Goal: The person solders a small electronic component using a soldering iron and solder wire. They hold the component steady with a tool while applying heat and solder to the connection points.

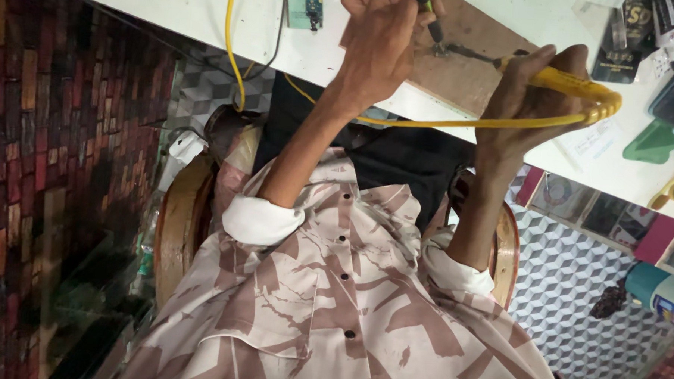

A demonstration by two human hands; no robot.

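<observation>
My left hand (379,41) is closed around a slim dark tool (431,17) with a green band, its tip pointing down at a brown wooden board (475,78) on the white table (209,13). My right hand (523,106) grips a yellow soldering iron (576,84). The iron's metal tip (469,54) reaches left to a small dark part (440,48) on the board, just below the left hand's tool. The iron's yellow cord (429,122) loops back under both wrists.
A small blue-green circuit board (306,5) lies on the table at the back. Dark packets (630,35) and a green wedge-shaped object (652,141) sit at the right. A teal can (662,294) lies on the patterned floor; a wooden chair rim (177,221) curves beside me.
</observation>
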